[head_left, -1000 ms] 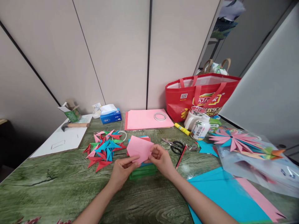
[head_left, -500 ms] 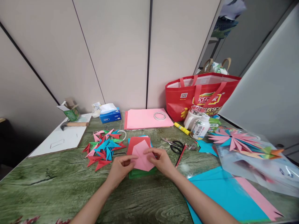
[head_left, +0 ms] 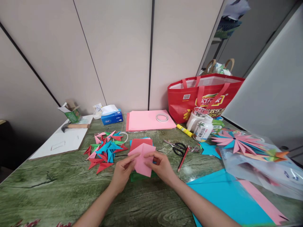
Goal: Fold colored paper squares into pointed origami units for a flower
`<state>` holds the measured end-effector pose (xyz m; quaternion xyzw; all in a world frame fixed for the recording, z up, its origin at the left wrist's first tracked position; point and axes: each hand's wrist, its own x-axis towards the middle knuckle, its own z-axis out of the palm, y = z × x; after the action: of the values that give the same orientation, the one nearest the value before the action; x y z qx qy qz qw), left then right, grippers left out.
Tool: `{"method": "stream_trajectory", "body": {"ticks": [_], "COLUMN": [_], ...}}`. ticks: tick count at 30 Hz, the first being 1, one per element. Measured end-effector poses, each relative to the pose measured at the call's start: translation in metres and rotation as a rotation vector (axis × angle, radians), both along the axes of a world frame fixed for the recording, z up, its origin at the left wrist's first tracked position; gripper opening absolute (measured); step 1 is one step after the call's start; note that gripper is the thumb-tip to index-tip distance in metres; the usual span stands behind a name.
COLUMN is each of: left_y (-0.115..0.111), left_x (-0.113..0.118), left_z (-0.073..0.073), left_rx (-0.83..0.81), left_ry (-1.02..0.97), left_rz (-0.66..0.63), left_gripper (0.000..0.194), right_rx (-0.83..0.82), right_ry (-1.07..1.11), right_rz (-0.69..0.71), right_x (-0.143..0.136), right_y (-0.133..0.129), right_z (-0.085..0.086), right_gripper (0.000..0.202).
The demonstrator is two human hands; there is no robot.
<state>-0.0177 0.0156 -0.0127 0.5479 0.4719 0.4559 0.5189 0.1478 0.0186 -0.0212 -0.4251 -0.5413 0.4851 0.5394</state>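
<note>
Head view: left hand [head_left: 121, 174] and right hand [head_left: 163, 167] pinch pink paper [head_left: 143, 167] over a green table [head_left: 59, 189] before pale panels [head_left: 118, 53].

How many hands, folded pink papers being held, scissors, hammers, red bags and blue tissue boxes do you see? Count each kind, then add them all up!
Left hand and right hand: 2
Folded pink paper: 1
Scissors: 1
Hammer: 1
Red bag: 1
Blue tissue box: 1
Total: 7
</note>
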Motion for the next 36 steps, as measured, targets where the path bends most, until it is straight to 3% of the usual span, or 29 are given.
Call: {"method": "stream_trajectory", "body": {"ticks": [6,9,18,28,36], "left_y": [0.005,0.005,0.002,-0.004,-0.008], "left_x": [-0.002,-0.002,-0.001,0.005,0.008], "left_z": [0.001,0.005,0.014,0.013,0.009], "left_rx": [-0.057,-0.067,-0.082,-0.072,-0.083], "left_ry": [-0.206,-0.239,-0.247,-0.158,-0.166], "left_rz": [0.115,0.059,-0.102,-0.152,-0.073], "left_gripper": [0.031,0.038,0.051,0.059,0.058], "right_rx": [0.083,0.17,0.16,0.118,-0.003], "right_ry": [-0.084,-0.108,-0.155,-0.196,-0.011], "right_rz": [0.083,0.141,0.219,-0.067,-0.042], "right_x": [0.003,0.004,0.01,0.002,-0.003], "right_y": [0.0,-0.001,0.0,-0.001,-0.004], "right_z": [0.003,0.006,0.006,0.003,0.005], "right_gripper": [0.026,0.032,0.015,0.019,0.021]}}
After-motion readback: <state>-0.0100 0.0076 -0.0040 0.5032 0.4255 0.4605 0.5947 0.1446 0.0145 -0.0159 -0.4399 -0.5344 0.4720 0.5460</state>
